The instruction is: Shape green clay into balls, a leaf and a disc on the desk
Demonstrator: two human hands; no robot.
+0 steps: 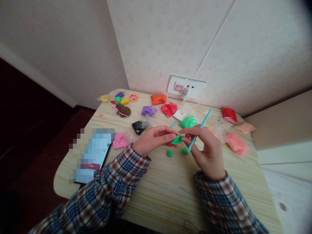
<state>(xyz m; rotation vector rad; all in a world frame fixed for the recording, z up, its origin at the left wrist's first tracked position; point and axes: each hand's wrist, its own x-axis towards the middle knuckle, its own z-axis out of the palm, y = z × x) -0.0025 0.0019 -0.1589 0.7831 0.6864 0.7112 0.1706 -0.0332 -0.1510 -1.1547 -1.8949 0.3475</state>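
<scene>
A flattened piece of green clay (177, 139) is held between the thumb and fingers of my left hand (158, 138). My right hand (207, 149) grips a light-blue modelling tool (200, 129), which slants up past the index finger with its lower tip near the tabletop. The right fingertips meet the edge of the green piece. Below, two small green clay balls (170, 153) lie on the table, one of them close to the tool's lower tip. Behind my hands is a bag of light green clay (189, 122). Another thin blue tool (173, 124) lies partly hidden behind the left fingers.
Bagged clay in orange (158, 99), red (169, 110), purple (149, 110), black (140, 126) and pink (120, 140) lies around. A brown coiled clay figure (123, 110) sits at back left. A tablet (97, 152) stands left; salmon clay (236, 143) lies right. A wall socket (186, 87) is behind.
</scene>
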